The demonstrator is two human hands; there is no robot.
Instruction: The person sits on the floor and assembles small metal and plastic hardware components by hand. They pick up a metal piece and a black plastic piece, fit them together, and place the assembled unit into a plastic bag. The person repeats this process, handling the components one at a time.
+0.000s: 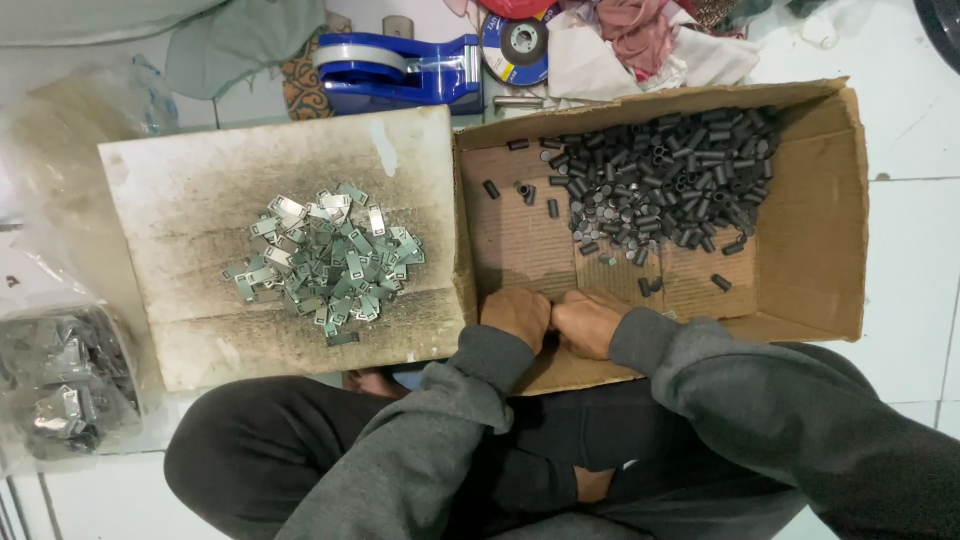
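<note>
floor: white tiles [915, 250], person sits cross-legged on it, grey sleeves, dark trousers
cardboard box: open box [810, 270] ahead of the knees, hands at its near wall
board: stained flat board [190, 200] touching the box's left side
black tubes: heap of small dark cylinders [665, 175] in the box's far half, well apart from both hands; a few strays [720, 282] lie nearer, right of the hands
metal clips: pile of silvery stamped pieces [325, 262] mid-board, left of the left hand, not touched
tape dispenser: blue [400, 70], beyond the board
bag: clear bag of clips [60, 375], far left
left hand: [517, 315] curled, knuckles up, pressed against the right hand; contents hidden
right hand: [588, 323] curled likewise; cannot tell what it pinches
</note>
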